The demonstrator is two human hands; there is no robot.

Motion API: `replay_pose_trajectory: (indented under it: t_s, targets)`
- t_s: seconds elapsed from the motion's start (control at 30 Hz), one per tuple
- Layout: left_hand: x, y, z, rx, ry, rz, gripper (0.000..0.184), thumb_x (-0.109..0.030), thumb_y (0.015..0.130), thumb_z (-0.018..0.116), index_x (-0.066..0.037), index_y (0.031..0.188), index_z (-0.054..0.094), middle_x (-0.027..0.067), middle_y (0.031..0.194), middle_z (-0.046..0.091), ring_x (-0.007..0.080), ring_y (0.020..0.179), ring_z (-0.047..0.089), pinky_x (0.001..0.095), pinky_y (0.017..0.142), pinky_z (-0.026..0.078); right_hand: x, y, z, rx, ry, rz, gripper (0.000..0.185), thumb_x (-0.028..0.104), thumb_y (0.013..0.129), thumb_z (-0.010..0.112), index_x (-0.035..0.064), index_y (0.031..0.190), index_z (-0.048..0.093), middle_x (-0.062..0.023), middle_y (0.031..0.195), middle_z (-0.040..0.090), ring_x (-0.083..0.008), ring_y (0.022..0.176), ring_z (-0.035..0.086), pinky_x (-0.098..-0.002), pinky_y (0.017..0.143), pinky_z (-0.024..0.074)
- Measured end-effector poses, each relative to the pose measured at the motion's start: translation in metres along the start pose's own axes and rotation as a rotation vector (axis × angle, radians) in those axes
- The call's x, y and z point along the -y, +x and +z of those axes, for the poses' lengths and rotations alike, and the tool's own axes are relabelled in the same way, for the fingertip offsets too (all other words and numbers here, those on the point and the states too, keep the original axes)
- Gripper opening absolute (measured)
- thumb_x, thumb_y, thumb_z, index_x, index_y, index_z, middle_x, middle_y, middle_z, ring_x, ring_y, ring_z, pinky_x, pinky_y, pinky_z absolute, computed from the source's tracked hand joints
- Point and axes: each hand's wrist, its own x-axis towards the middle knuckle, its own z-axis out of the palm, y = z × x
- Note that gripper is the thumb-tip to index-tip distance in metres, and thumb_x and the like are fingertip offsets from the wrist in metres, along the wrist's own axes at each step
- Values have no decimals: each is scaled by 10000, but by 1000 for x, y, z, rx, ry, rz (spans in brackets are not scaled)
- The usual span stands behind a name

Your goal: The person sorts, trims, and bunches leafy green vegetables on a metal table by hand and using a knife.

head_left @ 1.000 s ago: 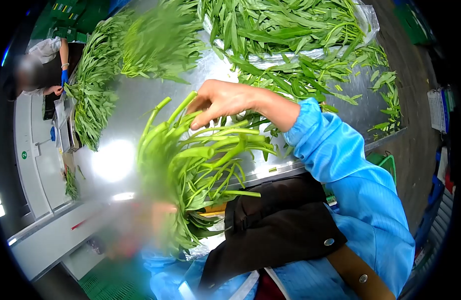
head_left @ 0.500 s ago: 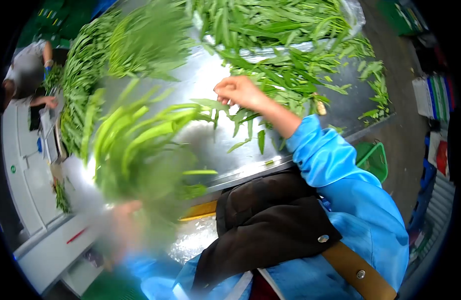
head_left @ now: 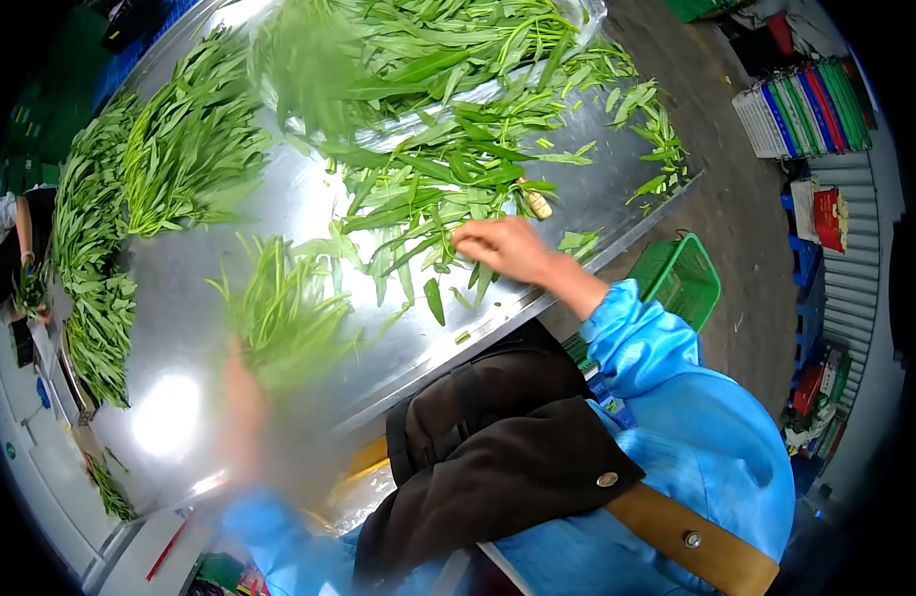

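Observation:
My left hand (head_left: 243,412), smeared by motion, is at the lower left of the metal table (head_left: 180,298). It grips a bunch of water spinach (head_left: 284,313), its pale green stems and leaves also blurred. My right hand (head_left: 508,248) is over the near part of the table with fingers curled together, beside loose water spinach leaves (head_left: 418,214). Whatever its fingertips hold, if anything, is hidden. Just above that hand lies a small pale tan piece (head_left: 539,206).
Long bundles of greens (head_left: 185,149) line the table's left side. A larger heap (head_left: 428,50) lies on plastic at the back. A green basket (head_left: 677,278) stands on the floor at right. Another person (head_left: 11,233) is at far left, near a white counter.
The view has swung, so the table sits further left. My left hand still has the bunch, now lower over the table and further from the camera. My right hand stays curled near the loose leaves.

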Motion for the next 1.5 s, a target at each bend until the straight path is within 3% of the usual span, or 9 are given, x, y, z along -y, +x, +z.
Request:
replay_pose_trajectory:
  t_s: [0.2, 0.5, 0.67, 0.8, 0.87, 1.03, 1.13, 1.27, 1.5]
  targets:
    - [-20, -1, -32, 52, 101, -41, 1403, -262, 338, 921, -44, 1472, 125, 189, 1514, 190, 357, 1397, 200, 529, 1120, 175, -4, 17, -31, -129, -91, 91, 150, 134, 846, 612, 92, 989, 629, -87, 888, 650, -260, 705, 644, -360, 643, 493]
    - [-78, -39, -85, -63, 50, -273, 1363, -207, 375, 906, -51, 1477, 119, 202, 1523, 164, 377, 1402, 175, 496, 1131, 162, 29, 74, 38, 116, -62, -393, 283, 65, 787, 630, 91, 1067, 594, -58, 1093, 596, -268, 971, 578, -365, 774, 496]
    - [-157, -67, -62, -713, -612, -504, 545, 101, 693, 482, 12, 1226, 550, 152, 1196, 603, 253, 1135, 561, 361, 1005, 408, 46, 119, 86, 188, -166, -583, 400, 75, 757, 661, 96, 1145, 565, -119, 1249, 496, -335, 1194, 426, -447, 992, 356]
    - [-190, -81, 0, -466, -862, -618, 494, 121, 669, 494, -6, 1130, 617, 102, 1113, 641, 219, 1066, 592, 332, 972, 442, 15, 123, 85, 454, -180, -663, 314, 80, 713, 662, 80, 1021, 601, -99, 983, 526, -298, 991, 496, -391, 857, 410]
    - [-204, -76, 28, -497, -1439, -812, 537, 125, 682, 526, 40, 1212, 536, 165, 1202, 592, 266, 1139, 564, 342, 995, 427, 2, 110, 52, 652, -277, -685, 257, 79, 718, 654, 76, 973, 615, -97, 944, 527, -290, 966, 499, -389, 813, 419]
    - [-203, -55, 55, -681, -2219, -937, 649, 134, 630, 536, 126, 1269, 419, 265, 1321, 474, 341, 1240, 475, 379, 1047, 385, 52, 123, 0, 1453, -368, -476, 363, 158, 754, 700, 64, 1095, 621, -114, 1136, 584, -311, 1107, 525, -410, 969, 419]
    - [-202, -58, 72, -609, -2421, -961, 673, 163, 612, 479, 124, 1280, 411, 250, 1329, 474, 335, 1256, 463, 369, 1077, 354, 99, 161, 40, 1038, -247, -598, 278, 171, 789, 658, 21, 1019, 611, -170, 972, 623, -359, 908, 604, -421, 783, 498]
    - [-213, -71, 53, -341, -1497, -725, 612, 158, 701, 520, 75, 1300, 430, 218, 1333, 485, 311, 1262, 462, 358, 1066, 349, 166, 219, 133, 541, 2, -805, 234, 120, 847, 572, 62, 1072, 599, -156, 970, 608, -354, 918, 574, -433, 778, 479]
    - [-209, -28, 65, -820, -2399, -957, 466, 89, 784, 571, 35, 1232, 455, 159, 1246, 512, 270, 1183, 504, 357, 1032, 371, 146, 289, 265, 419, -187, -1310, 305, 304, 926, 469, 84, 1031, 653, -114, 1053, 640, -303, 1079, 538, -440, 1005, 363]
